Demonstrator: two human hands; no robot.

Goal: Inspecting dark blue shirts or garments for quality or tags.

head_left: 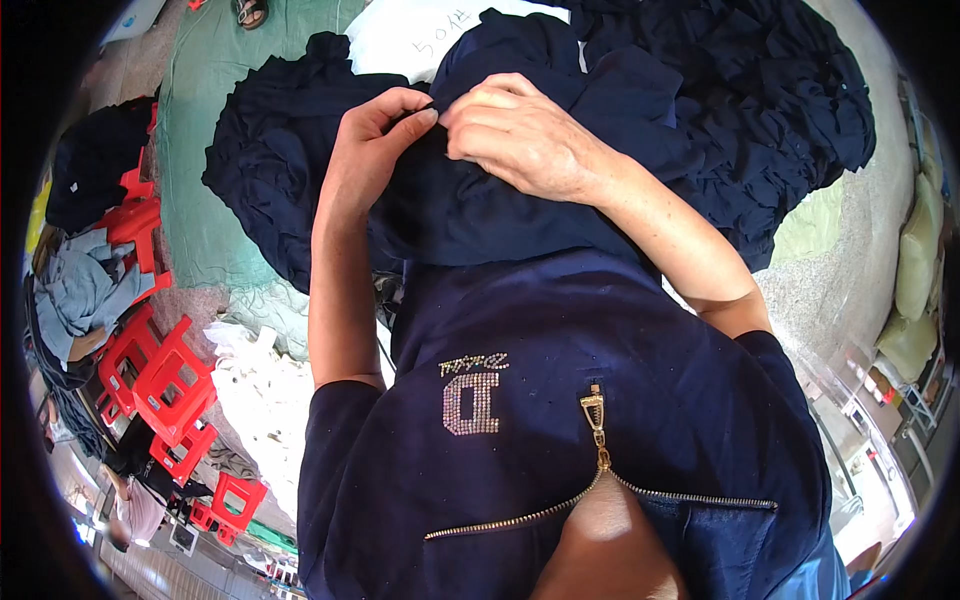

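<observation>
A dark navy cloth garment (470, 215) lies bunched across my lap, its exact kind unclear among the folds. My left hand (375, 140) pinches an edge of it between thumb and forefinger. Right beside it, my right hand (525, 140) has its fingers curled down onto the same cloth, the fingertips partly hidden. The two hands almost touch at the pinched spot. More dark cloth rises in folds just beyond them.
Heaps of dark garments lie at the left (265, 150) and the far right (770, 110). Behind them is a white sheet (400, 35) with handwriting. Red plastic stools (170, 380), white cloth (260, 400) and a green ground sheet (205, 200) are at left. Pale sacks (915, 260) line the right.
</observation>
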